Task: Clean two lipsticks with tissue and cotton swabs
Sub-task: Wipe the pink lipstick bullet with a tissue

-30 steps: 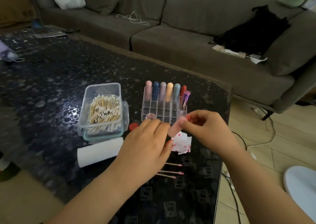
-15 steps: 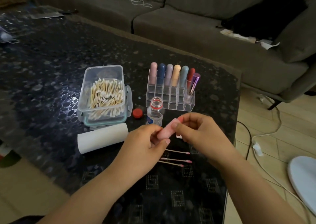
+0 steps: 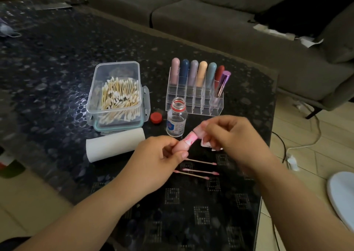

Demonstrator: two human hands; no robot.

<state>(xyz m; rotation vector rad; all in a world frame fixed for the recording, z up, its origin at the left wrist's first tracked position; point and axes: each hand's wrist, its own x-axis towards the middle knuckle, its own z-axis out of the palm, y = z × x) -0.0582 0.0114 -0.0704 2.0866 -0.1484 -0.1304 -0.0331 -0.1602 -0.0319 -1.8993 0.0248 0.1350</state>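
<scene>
My left hand (image 3: 159, 158) grips the lower end of a pink lipstick (image 3: 182, 145), which points up and to the right. The tube's stained pink middle is bare. My right hand (image 3: 233, 135) pinches the lipstick's pink cap (image 3: 200, 131) at the upper end, slightly apart from the body. A crumpled, red-stained tissue (image 3: 206, 145) shows just under my right fingers; whether they hold it is unclear. Three used, pink-tipped cotton swabs (image 3: 199, 171) lie on the table below my hands.
On the dark table (image 3: 57, 59) stand an open box of cotton swabs (image 3: 115, 97), a tissue roll (image 3: 115, 145), an open small bottle (image 3: 176, 120) with its red cap (image 3: 156, 117) beside it, and a clear organizer (image 3: 193, 97) holding several lipsticks. A grey sofa (image 3: 229, 30) lies behind.
My left hand took hold of the lipstick's lower end. Both hands drew closer to me, and the cap end has come apart from the body.
</scene>
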